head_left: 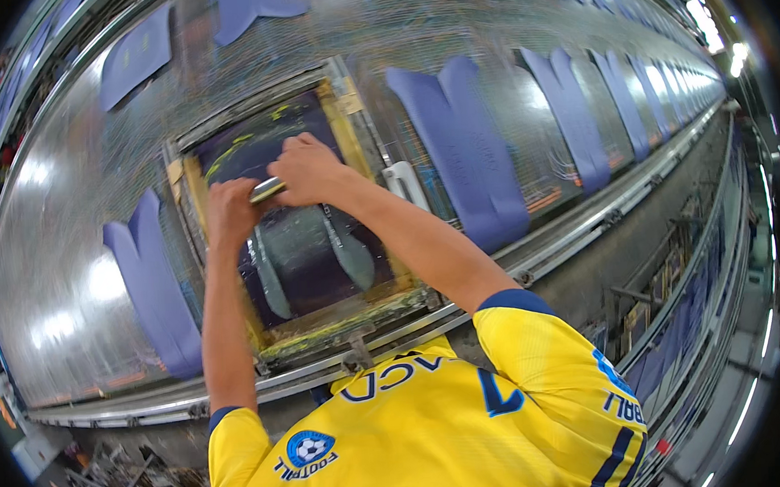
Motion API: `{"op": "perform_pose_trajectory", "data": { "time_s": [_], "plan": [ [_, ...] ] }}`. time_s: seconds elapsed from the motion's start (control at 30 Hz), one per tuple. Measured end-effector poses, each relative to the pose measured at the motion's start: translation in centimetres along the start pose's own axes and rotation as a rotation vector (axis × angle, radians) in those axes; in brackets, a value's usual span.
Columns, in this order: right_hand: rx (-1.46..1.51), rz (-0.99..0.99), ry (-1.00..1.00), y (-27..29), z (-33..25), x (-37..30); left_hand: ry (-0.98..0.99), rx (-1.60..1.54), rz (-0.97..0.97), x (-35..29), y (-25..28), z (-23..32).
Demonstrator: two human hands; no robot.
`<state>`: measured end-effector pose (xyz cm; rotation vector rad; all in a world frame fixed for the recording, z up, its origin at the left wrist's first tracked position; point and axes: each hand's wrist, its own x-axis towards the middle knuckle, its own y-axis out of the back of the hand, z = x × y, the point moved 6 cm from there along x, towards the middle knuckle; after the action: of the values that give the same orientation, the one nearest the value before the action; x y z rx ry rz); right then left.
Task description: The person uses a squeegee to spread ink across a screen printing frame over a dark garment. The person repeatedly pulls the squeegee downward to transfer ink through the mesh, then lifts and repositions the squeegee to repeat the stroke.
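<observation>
My left hand and my right hand both grip a squeegee with a metal handle, held across a wooden-framed printing screen. The screen's dark mesh shows two pale leg-shaped openings below my hands. The frame lies flat on a long shiny printing table. My arms reach up from a yellow jersey at the bottom of the head view.
Blue fabric pieces lie in a row on the table: one to the left of the frame, one to the right, several more further right. A metal rail runs along the table's near edge. Racks stand at right.
</observation>
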<state>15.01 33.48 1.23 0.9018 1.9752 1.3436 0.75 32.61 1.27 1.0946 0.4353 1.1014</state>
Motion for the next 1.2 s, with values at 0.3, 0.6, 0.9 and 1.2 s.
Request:
{"op": "perform_pose_trajectory", "data": {
  "time_s": [0.3, 0.6, 0.9, 1.2],
  "plan": [
    [0.064, 0.026, 0.107, -3.7, -1.4, -16.8, 0.001, 0.017, 0.015, -10.3, -4.7, 13.2],
    [0.038, 0.117, 0.013, 0.4, 7.9, -6.3, -0.050, 0.120, 0.100, 2.8, -5.8, 7.2],
    [0.064, -0.019, 0.076, -2.0, 2.6, -15.7, -0.020, 0.037, -0.032, -6.2, -6.3, 13.4],
    [0.009, 0.118, 0.089, -0.5, 5.3, -9.5, -0.061, 0.146, 0.184, -1.4, -6.1, 9.0]
  ]
}}
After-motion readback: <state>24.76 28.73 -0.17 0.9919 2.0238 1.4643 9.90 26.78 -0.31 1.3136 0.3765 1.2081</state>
